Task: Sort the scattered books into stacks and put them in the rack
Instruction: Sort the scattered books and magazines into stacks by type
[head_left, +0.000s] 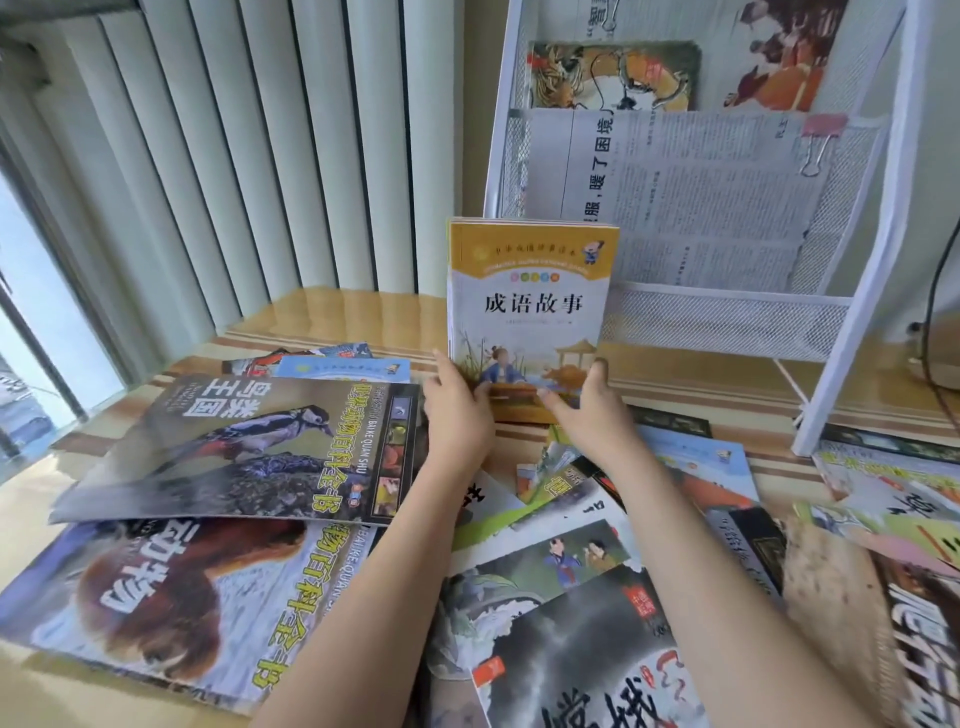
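Note:
A thin stack of yellow-topped story books (530, 301) stands upright on the wooden table, in front of the white mesh rack (727, 312). My left hand (457, 410) grips the stack's lower left edge, and my right hand (587, 405) grips its lower right edge. Scattered books cover the table around my arms: a large woodpecker book (234, 447) and a large book with a reddish animal (156, 592) lie on the left. A dark stormy-cover book (587, 660) and an illustrated book (545, 566) lie near the front.
The rack holds newspaper sheets (701, 197) with a pink binder clip (818, 143), and picture books (613, 78) on its upper shelf. More books (883, 483) lie at the right near the rack's leg. Vertical blinds (234, 156) hang behind the table. A black cable (935, 291) runs at the far right.

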